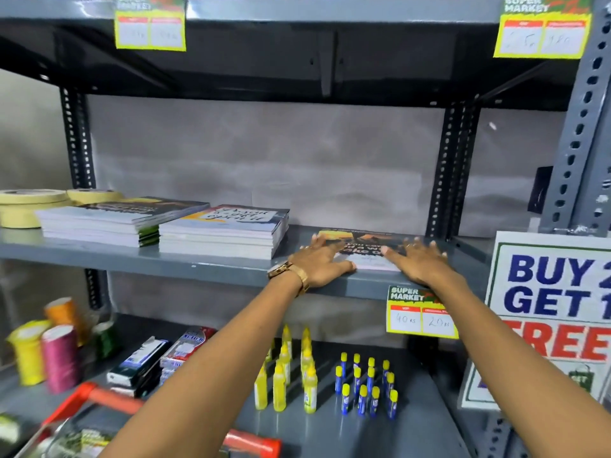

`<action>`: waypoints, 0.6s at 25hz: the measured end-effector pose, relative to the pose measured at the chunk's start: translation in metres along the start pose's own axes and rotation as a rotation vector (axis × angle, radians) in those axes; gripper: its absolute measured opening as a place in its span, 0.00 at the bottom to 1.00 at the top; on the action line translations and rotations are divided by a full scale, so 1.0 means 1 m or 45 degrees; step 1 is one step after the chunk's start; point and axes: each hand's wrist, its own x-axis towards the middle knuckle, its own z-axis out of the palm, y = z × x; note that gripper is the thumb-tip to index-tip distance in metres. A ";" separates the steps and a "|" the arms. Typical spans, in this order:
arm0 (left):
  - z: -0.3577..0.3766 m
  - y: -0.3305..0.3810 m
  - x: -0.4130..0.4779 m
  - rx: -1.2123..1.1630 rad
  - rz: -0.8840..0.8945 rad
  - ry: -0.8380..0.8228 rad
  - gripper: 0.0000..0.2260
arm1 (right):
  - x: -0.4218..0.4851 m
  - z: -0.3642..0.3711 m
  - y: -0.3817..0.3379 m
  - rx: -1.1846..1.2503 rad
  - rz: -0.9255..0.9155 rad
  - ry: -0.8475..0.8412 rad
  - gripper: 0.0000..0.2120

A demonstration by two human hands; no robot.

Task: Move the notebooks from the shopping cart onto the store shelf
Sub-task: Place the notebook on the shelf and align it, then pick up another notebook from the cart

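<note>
A dark-covered notebook (363,243) lies flat on the grey middle shelf (211,266), right of two stacks. My left hand (319,261), with a gold watch at the wrist, rests flat on its left part, fingers spread. Over its right edge lies my right hand (420,261), also spread flat. Neither hand grips it. One notebook stack (224,231) stands just left of my left hand, and another stack (112,219) further left. The shopping cart (99,421) with its red handle shows at the bottom left, with notebooks partly visible inside.
Masking tape rolls (29,203) sit at the shelf's far left. On the lower shelf stand thread spools (59,355), boxed items (158,361), yellow glue bottles (287,371) and blue glue sticks (367,385). A "BUY 2 GET 1 FREE" sign (549,312) leans at the right.
</note>
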 end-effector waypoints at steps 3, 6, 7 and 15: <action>0.014 -0.009 -0.034 -0.035 0.282 0.442 0.31 | -0.041 0.001 -0.028 0.147 -0.203 0.512 0.40; 0.059 -0.048 -0.108 0.034 0.378 0.780 0.28 | -0.118 0.044 -0.087 0.524 -0.581 0.750 0.32; 0.077 -0.068 -0.140 0.031 0.321 0.820 0.27 | -0.146 0.070 -0.108 0.691 -0.675 0.686 0.29; 0.220 -0.235 -0.453 -0.177 -0.916 0.340 0.22 | -0.347 0.333 -0.234 1.068 -0.447 -1.095 0.08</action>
